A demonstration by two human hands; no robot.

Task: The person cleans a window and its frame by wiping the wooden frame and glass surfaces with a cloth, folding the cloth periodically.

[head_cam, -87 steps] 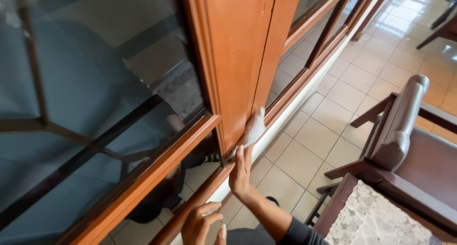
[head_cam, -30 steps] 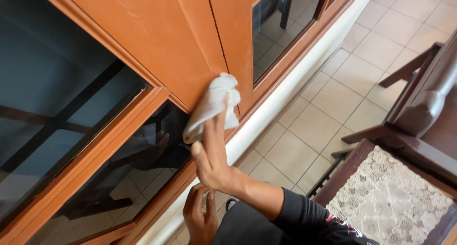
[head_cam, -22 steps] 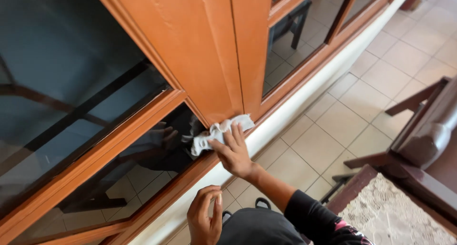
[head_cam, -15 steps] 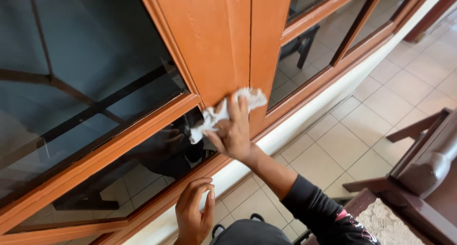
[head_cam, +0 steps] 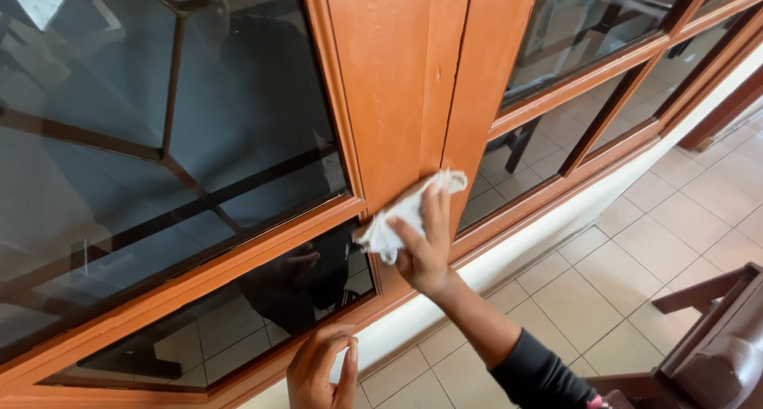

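Cloth [head_cam: 401,214], white and crumpled, lies flat against the orange-brown wooden window frame [head_cam: 397,91], pinned there by the right hand [head_cam: 425,246] with fingers pressed together over it. The left hand [head_cam: 322,369] rests on the lower rail, fingers curled and close together, beside the dark glass pane [head_cam: 159,155].

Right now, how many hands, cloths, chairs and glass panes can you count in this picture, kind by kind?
Hands: 2, the right hand pressing the cloth on the wooden frame, the left hand on the bottom rail.
Cloths: 1, a white cloth.
Chairs: 1, a dark chair at the lower right, partly cut off.
Glass panes: several; the edges cut some off, so no sure count.
Total without panes: 4.
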